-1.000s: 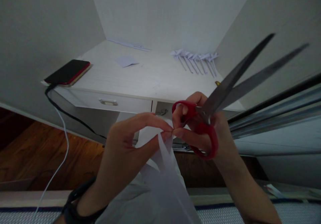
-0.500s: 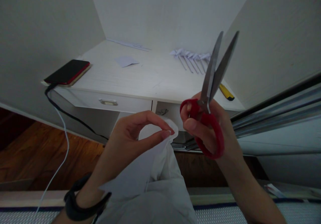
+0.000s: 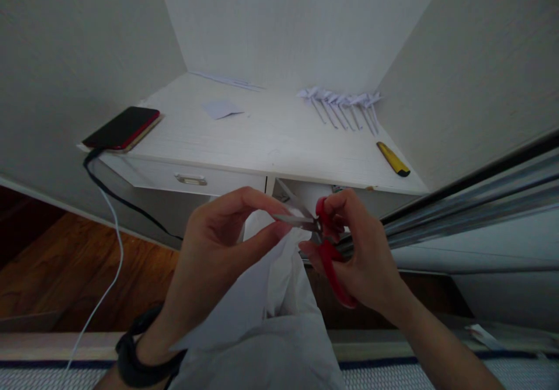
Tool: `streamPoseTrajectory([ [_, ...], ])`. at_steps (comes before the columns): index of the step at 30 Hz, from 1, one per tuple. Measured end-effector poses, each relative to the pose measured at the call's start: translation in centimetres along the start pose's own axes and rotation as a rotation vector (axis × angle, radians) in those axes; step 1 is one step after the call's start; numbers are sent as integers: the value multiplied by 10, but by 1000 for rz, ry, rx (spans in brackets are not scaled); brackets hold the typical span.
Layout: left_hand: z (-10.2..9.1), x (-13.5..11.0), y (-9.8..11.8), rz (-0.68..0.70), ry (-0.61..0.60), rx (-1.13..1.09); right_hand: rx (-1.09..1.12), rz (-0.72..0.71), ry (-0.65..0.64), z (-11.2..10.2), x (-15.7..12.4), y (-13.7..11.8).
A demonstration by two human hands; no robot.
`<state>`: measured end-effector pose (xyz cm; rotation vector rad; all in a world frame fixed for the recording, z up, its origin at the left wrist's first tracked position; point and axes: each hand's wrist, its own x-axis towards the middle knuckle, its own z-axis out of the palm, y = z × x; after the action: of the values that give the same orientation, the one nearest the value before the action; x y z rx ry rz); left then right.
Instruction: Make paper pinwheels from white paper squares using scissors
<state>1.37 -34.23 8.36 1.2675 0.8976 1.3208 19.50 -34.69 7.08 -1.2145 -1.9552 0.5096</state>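
Note:
My left hand pinches a white sheet of paper between thumb and forefinger. The sheet hangs down from the fingertips over my light-coloured clothing. In my right hand is a pair of scissors with red handles, fingers and thumb in the loops. Their blades are spread and point left. One blade reaches the left fingertips at the paper's upper edge; whether it touches the paper I cannot tell.
On the white desk stand several folded paper pieces with thin sticks. Also there are a paper square, paper strips, a yellow-handled cutter and a black phone. A drawer sits underneath; cables hang at left.
My right hand has turned the scissors from pointing upward to pointing left and lowered them to the left fingertips. The left hand keeps its pinch in nearly the same place.

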Motion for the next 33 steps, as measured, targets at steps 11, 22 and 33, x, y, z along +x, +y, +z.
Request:
streamPoseTrajectory([
  [11,-4,-2,-8,47,-14,31,-130,-76,93,8,0,-1],
  [22,-1,-3,-4,22,-43,28,176,120,-28,7,4,-1],
  [33,-2,2,-8,37,40,278,804,149,-147,-4,8,2],
])
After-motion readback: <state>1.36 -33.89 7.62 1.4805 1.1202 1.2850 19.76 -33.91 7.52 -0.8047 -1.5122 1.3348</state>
